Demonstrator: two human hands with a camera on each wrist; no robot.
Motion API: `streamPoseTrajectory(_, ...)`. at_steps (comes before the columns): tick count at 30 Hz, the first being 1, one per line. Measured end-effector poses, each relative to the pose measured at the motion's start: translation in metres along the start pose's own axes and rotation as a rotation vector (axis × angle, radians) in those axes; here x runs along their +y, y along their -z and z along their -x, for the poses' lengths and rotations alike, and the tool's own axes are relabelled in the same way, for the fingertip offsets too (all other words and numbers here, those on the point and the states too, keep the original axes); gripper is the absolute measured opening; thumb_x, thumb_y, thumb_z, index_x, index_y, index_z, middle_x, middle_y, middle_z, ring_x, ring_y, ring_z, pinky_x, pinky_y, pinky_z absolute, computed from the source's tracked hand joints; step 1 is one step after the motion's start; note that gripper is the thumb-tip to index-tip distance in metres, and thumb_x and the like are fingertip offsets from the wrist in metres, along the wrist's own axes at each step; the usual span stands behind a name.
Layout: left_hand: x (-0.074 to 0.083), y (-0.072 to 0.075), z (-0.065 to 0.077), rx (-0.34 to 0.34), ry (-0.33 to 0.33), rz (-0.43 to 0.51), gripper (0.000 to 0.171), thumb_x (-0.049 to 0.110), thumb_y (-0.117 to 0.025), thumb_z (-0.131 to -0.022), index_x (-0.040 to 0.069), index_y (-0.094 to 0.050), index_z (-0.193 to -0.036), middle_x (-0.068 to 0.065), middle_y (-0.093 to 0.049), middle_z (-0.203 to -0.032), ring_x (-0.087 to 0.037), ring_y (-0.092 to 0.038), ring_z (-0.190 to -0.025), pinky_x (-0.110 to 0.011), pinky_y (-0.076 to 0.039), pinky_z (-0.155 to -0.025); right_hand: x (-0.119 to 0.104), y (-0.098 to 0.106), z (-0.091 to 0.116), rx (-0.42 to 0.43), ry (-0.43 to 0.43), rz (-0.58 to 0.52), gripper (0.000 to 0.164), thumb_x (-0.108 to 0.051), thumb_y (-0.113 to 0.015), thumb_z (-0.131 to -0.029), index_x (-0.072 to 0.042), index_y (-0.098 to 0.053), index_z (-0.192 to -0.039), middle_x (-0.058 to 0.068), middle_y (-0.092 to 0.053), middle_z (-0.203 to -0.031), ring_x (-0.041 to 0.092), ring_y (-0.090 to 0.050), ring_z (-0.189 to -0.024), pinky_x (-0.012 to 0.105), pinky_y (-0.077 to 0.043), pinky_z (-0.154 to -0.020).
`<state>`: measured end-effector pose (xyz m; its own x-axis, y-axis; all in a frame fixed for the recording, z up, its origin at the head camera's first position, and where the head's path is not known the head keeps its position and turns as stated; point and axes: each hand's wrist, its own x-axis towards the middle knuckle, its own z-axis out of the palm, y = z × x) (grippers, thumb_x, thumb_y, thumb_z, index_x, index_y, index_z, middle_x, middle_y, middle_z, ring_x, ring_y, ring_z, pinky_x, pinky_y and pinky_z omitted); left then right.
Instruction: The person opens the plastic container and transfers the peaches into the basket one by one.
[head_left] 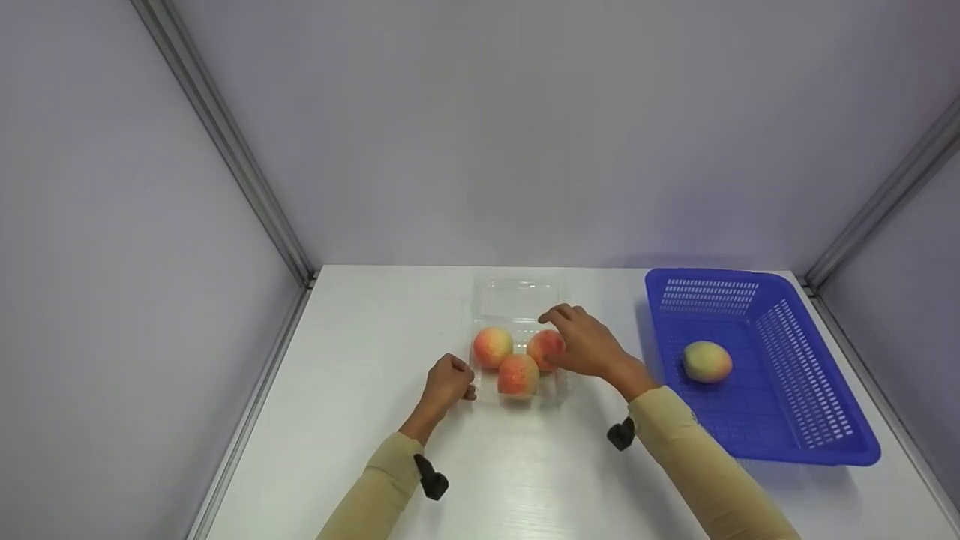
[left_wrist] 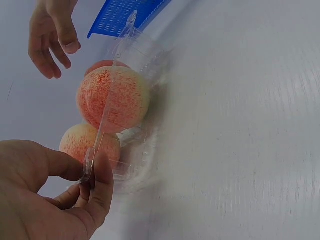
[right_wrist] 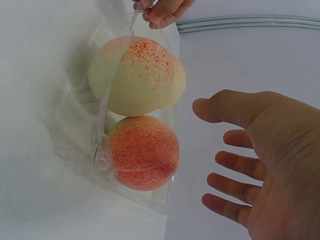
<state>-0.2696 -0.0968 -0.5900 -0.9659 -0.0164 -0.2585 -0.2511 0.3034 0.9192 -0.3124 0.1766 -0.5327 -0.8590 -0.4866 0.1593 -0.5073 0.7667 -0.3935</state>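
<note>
A clear plastic clamshell box (head_left: pixel 555 386) lies on the white table with its lid (head_left: pixel 517 298) folded back toward the wall. Three peaches sit in it: a left peach (head_left: pixel 493 347), a front peach (head_left: pixel 517 375) and a right peach (head_left: pixel 545 349). My left hand (head_left: pixel 450 382) pinches the box's near left rim between thumb and fingers, as the left wrist view shows. Over the right peach hovers my right hand (head_left: pixel 592 345), its fingers spread and apart from the fruit in the right wrist view (right_wrist: pixel 270 165).
On the right stands a blue plastic basket (head_left: pixel 750 442) with perforated sides. One more peach (head_left: pixel 706 361), greenish-yellow with a red tip, lies inside it. Pale walls enclose the table (head_left: pixel 360 322) at the back and both sides.
</note>
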Motion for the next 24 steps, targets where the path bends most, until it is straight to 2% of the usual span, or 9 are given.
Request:
streamPoseTrajectory(10,0.0,0.0,0.0,0.009,0.0,-0.012,0.007,0.004,-0.058,-0.1,-0.001,-0.057,-0.105,-0.012,-0.064,-0.093,-0.016,-0.068,-0.073,-0.032,-0.066,-0.07,0.003,-0.009,-0.001,-0.009,0.025,0.0,0.059,-0.018,-0.089,-0.084,-0.004,-0.063,-0.135,0.017,-0.061,-0.139,0.04,-0.057,-0.129,0.058,-0.053,-0.111)
streamPoseTrajectory(15,0.0,-0.001,0.0,0.007,0.005,-0.017,0.008,0.005,-0.058,-0.101,-0.001,-0.057,-0.106,-0.012,-0.064,-0.094,-0.016,-0.067,-0.074,-0.032,-0.066,-0.07,0.006,-0.014,0.0,0.006,0.049,0.008,0.057,-0.016,-0.088,-0.082,-0.002,-0.064,-0.132,0.018,-0.063,-0.136,0.042,-0.059,-0.126,0.059,-0.054,-0.108)
streamPoseTrajectory(20,0.0,-0.001,0.0,0.003,0.004,-0.011,0.007,0.005,-0.057,-0.101,-0.001,-0.057,-0.106,-0.018,-0.067,-0.097,-0.016,-0.067,-0.073,-0.036,-0.067,-0.074,0.009,-0.018,0.0,-0.004,0.047,0.007,0.055,-0.019,-0.087,-0.085,-0.003,-0.065,-0.132,0.018,-0.063,-0.135,0.042,-0.058,-0.125,0.06,-0.054,-0.107)
streamPoseTrajectory(24,-0.001,-0.001,0.0,0.006,0.004,-0.003,0.007,0.004,-0.056,-0.101,-0.001,-0.057,-0.105,-0.015,-0.065,-0.095,-0.016,-0.067,-0.072,-0.034,-0.067,-0.071,0.008,-0.021,0.001,0.002,0.059,0.019,0.051,-0.024,-0.086,-0.088,-0.003,-0.066,-0.13,0.018,-0.063,-0.133,0.042,-0.059,-0.123,0.059,-0.055,-0.106)
